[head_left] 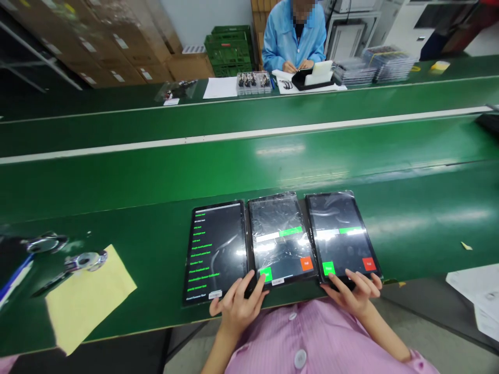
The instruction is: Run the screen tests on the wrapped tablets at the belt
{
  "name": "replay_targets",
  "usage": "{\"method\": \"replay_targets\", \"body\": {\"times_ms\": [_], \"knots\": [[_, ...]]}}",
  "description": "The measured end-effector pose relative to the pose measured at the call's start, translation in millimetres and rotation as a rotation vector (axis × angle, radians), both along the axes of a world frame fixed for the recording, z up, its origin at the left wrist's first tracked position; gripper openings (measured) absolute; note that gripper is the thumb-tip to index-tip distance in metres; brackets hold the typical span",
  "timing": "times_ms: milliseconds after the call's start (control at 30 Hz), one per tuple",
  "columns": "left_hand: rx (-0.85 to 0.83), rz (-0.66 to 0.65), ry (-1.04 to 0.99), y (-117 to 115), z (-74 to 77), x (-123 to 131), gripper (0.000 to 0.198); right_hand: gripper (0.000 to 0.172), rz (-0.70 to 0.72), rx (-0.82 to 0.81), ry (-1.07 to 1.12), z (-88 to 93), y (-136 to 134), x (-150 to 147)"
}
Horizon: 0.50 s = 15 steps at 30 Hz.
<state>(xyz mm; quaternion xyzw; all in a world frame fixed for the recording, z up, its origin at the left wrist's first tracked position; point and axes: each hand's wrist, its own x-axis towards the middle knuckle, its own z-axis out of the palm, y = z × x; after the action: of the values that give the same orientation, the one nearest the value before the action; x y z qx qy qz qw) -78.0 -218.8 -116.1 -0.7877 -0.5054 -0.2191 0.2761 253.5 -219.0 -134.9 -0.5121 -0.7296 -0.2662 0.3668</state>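
Note:
Three dark tablets lie side by side on the green bench before me. The left tablet (217, 250) shows a list of green text lines. The middle tablet (281, 239) and the right tablet (340, 234) are in clear plastic wrap and each shows a green and a red button. My left hand (237, 304) rests at the near edges of the left and middle tablets, fingers spread, one fingertip by the middle tablet's green button. My right hand (355, 292) lies with fingers spread on the near edge of the right tablet. Neither hand holds anything.
A yellow sheet (88, 298) lies at the left with shiny metal tools (83, 259) beside it. Across the green conveyor (249, 135) a person in a blue coat (294, 39) works at a tray. Green crates, cardboard boxes and stacked trays stand behind. White papers (477, 296) lie lower right.

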Motion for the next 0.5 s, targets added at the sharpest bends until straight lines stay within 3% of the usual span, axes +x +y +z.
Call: {"method": "replay_targets", "body": {"times_ms": [67, 200, 267, 400, 500], "knots": [[0.026, 0.016, -0.041, 1.5, 0.1, 2.2, 0.036, 0.018, -0.02, 0.021, 0.018, 5.4, 3.3, -2.7], [0.046, 0.068, -0.119, 3.7, 0.5, 5.8, 0.05, 0.025, -0.014, 0.053, 0.073, 11.7, 8.3, -9.1], [0.034, 0.045, -0.115, 4.8, 7.7, 7.6, 0.059, 0.023, -0.009, 0.043, 0.079, 13.7, 9.8, -11.8], [-0.124, 0.042, -0.127, 15.1, 45.6, 10.7, 0.068, 0.019, 0.005, 0.015, 0.074, 17.9, 10.5, -14.1], [-0.233, 0.152, -0.106, 44.1, 82.8, 7.8, 0.06, 0.019, 0.006, 0.006, 0.074, 19.4, 10.7, -13.6]]}}
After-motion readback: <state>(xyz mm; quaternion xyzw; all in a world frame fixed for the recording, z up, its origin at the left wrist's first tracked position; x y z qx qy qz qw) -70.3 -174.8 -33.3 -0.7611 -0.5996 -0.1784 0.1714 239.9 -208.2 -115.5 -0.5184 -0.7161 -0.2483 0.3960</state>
